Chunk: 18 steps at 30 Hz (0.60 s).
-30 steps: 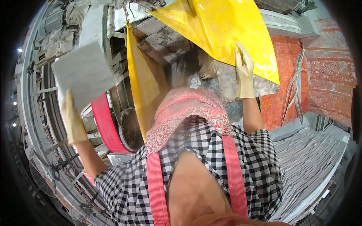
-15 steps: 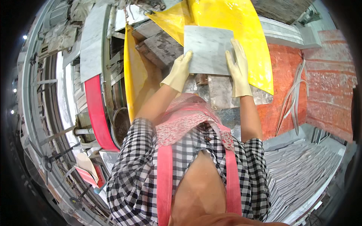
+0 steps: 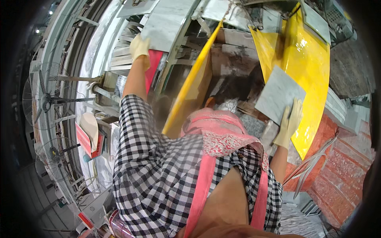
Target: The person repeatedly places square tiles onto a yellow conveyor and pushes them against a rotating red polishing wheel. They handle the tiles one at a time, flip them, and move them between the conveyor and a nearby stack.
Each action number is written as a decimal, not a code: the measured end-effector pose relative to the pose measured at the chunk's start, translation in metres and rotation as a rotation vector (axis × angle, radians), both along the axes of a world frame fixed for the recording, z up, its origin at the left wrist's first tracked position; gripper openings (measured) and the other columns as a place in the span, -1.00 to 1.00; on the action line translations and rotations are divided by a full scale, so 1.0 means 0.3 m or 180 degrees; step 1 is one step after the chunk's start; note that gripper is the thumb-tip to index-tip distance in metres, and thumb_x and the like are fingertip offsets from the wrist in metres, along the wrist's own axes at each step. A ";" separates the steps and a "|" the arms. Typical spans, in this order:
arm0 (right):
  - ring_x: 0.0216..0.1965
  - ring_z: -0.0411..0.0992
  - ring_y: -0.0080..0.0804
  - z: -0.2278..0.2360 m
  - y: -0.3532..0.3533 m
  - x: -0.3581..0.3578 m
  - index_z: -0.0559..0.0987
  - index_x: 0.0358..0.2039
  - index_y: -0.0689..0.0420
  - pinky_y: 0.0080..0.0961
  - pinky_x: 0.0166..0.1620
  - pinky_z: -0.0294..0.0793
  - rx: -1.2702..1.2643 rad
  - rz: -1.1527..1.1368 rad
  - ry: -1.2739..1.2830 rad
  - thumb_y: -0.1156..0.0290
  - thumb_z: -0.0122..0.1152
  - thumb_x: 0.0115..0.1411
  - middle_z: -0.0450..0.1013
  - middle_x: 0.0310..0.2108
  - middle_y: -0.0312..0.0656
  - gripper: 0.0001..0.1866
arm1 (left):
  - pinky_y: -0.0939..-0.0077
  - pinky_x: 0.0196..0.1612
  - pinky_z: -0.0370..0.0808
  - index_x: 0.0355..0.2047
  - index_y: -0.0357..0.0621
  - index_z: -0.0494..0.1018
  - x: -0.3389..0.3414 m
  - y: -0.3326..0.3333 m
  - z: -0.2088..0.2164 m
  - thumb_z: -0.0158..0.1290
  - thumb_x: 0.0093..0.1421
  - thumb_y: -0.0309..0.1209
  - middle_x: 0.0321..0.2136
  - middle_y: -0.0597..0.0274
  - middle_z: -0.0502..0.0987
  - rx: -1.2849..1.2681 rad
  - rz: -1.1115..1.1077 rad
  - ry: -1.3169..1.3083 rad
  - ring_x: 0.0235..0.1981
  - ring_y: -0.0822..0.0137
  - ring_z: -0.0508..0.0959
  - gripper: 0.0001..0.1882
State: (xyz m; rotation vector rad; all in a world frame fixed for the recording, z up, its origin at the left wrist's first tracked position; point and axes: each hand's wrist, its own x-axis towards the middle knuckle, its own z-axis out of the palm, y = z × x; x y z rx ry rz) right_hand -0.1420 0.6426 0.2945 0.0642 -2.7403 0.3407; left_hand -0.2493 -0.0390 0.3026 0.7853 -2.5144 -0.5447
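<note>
A grey-white marble tile (image 3: 279, 95) is tilted in front of the yellow sheet. My right hand (image 3: 289, 122), in a cream rubber glove, grips this tile by its right edge, fingers along the rim. My left hand (image 3: 139, 48), gloved alike, reaches far out to the left. It is at the near left corner of a second marble slab (image 3: 162, 28), with its fingers bent at the edge. That slab lies over a red belt (image 3: 153, 69). How far the left fingers go under the slab is hidden.
A yellow sheet (image 3: 309, 75) hangs at the right and a yellow flap (image 3: 194, 79) stands between my arms. Stone blocks (image 3: 238, 59) lie beyond my apron. Fans (image 3: 47, 99) and a red box (image 3: 90, 139) are at the left, an orange-red sheet (image 3: 337, 178) and grey straps (image 3: 311, 168) at the right.
My left hand has let go of the first tile and swung left to the slab over the red belt. My right hand still holds the tile, now turned askew. The view has turned left.
</note>
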 end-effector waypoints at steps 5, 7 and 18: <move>0.38 0.21 0.08 0.025 0.106 0.058 0.41 0.31 0.16 -0.07 0.41 0.08 -0.0206 0.0058 0.0082 0.38 0.13 0.32 0.30 0.33 0.12 -0.46 | 0.39 -0.40 0.49 -0.26 -0.30 0.51 0.113 -0.058 -0.066 0.11 0.16 -0.35 -0.40 0.17 0.57 0.2222 0.0528 0.1042 -0.47 0.34 0.54 -0.75; 0.39 0.20 0.06 0.027 0.155 0.078 0.40 0.32 0.16 -0.09 0.42 0.07 -0.0048 -0.0035 -0.0135 0.40 0.13 0.31 0.30 0.34 0.11 -0.45 | 0.45 -0.39 0.56 -0.16 -0.31 0.49 0.183 0.037 -0.092 0.14 0.19 -0.33 -0.39 0.15 0.58 0.2633 0.0299 0.1331 -0.46 0.33 0.57 -0.69; 0.40 0.19 0.00 0.075 0.218 0.158 0.42 0.30 0.21 -0.15 0.44 0.03 -0.0304 -0.0122 -0.0211 0.42 0.06 0.37 0.31 0.34 0.07 -0.51 | 0.50 -0.45 0.57 -0.17 -0.38 0.48 0.131 0.126 -0.096 0.15 0.29 -0.24 -0.26 0.08 0.54 0.4157 0.0741 0.1649 -0.41 0.27 0.58 -0.64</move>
